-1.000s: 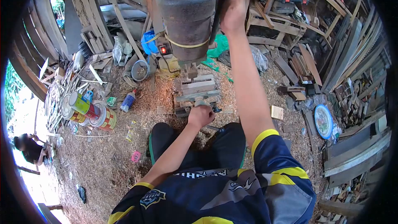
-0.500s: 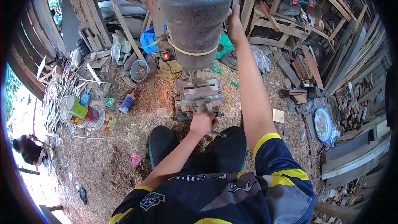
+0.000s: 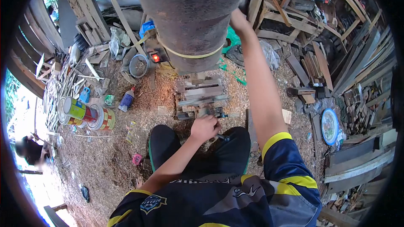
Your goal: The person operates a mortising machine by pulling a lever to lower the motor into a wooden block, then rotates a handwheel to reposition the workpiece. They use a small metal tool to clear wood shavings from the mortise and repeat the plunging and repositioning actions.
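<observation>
A large, dusty drill press head (image 3: 193,21) fills the top centre, with a yellow band round it and a red lit switch (image 3: 156,57) on its left side. Below it stands a metal vise (image 3: 204,94) among wood shavings. My left hand (image 3: 205,128) is curled round the front end of the vise's crank handle (image 3: 223,137), whose dark tip sticks out to the right. With the arm stretched forward, my right hand (image 3: 240,22) is at the right side of the drill press head; its fingers are hidden behind the machine.
Paint cans (image 3: 103,117) and a blue-labelled bottle (image 3: 126,99) stand on the left. A bucket (image 3: 139,66) sits beyond them. Stacked boards (image 3: 362,155) and a blue-rimmed round basin (image 3: 330,126) are at the right. Another person (image 3: 33,151) is at the far left edge.
The drill press head looks larger and reaches further past the top edge. My right hand appears slightly further up beside it, its thumb less visible. My left hand stays at the crank handle.
</observation>
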Motion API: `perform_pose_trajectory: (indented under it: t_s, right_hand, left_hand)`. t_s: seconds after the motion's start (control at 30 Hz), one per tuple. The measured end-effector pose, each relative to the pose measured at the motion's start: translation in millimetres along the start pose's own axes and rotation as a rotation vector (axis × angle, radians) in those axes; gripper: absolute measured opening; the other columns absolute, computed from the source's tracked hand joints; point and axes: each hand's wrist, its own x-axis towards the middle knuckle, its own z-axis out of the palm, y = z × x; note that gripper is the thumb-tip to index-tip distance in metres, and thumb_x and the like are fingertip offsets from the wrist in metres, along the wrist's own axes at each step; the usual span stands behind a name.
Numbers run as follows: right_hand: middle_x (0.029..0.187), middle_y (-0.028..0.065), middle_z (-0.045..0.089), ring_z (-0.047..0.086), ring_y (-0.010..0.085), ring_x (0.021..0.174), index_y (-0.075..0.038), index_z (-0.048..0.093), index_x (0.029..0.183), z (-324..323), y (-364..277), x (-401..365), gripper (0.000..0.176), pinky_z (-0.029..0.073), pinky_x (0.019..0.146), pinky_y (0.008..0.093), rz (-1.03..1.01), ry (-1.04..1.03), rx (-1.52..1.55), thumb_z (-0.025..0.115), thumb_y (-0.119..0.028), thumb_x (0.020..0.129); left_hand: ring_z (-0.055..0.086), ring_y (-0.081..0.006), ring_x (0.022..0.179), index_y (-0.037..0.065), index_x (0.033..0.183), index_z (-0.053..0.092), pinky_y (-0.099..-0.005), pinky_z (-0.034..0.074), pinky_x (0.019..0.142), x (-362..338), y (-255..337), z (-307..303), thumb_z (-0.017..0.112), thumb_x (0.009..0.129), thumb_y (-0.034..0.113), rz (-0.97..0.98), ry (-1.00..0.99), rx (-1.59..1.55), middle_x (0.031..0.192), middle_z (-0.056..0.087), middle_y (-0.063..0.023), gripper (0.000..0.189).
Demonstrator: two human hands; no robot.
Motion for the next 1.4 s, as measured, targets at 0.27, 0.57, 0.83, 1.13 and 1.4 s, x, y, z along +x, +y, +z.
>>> perform_pose_trajectory:
  t_s: [0.27,0.57,0.83,1.13,1.4]
  right_hand:
    - [0.147,0.0221,0.061,0.054,0.0305,0.142,0.008,0.059,0.143,64,131,-236,0.071,0.036,0.123,0.0426,0.298,0.587,0.219,0.025,-0.049,0.117]
    - [0.102,0.0224,0.067,0.065,0.0392,0.097,0.003,0.066,0.115,111,114,-395,0.028,0.050,0.091,0.0459,0.522,0.453,-0.309,0.052,-0.021,0.111]
    - [0.096,0.0288,0.066,0.065,0.0479,0.093,0.002,0.064,0.108,114,130,-409,0.025,0.051,0.083,0.0510,0.663,0.168,-0.188,0.053,-0.021,0.109]
    - [0.112,0.0326,0.070,0.065,0.0514,0.109,0.004,0.070,0.118,120,148,-430,0.049,0.051,0.097,0.0537,0.740,0.128,-0.191,0.046,-0.037,0.111]
    - [0.079,0.0129,0.071,0.070,0.0255,0.074,0.002,0.072,0.106,119,171,-464,0.059,0.053,0.070,0.0432,0.991,0.017,-0.051,0.047,-0.052,0.110]
  left_hand:
    - [0.061,-0.0349,0.071,0.005,0.079,0.061,-0.0458,0.052,0.064,11,4,-12,0.074,0.087,0.014,-0.101,0.152,-0.287,0.077,0.057,-0.0119,0.017]
    - [0.062,-0.0377,0.084,0.003,0.087,0.061,-0.0474,0.052,0.073,17,-2,-11,0.071,0.095,0.016,-0.117,-0.082,-0.193,0.087,0.059,-0.0147,0.018]
    - [0.062,-0.0390,0.088,0.002,0.088,0.061,-0.0481,0.052,0.077,21,-4,-10,0.070,0.096,0.015,-0.130,-0.136,-0.211,0.090,0.060,-0.0154,0.017]
    - [0.063,-0.0360,0.072,0.006,0.080,0.060,-0.0469,0.053,0.063,3,5,-1,0.071,0.094,0.020,-0.124,0.078,-0.104,0.076,0.057,-0.0117,0.023]
    - [0.066,-0.0376,0.073,0.005,0.081,0.065,-0.0472,0.052,0.064,-14,-1,12,0.071,0.094,0.024,-0.089,0.116,-0.120,0.079,0.063,-0.0144,0.024]
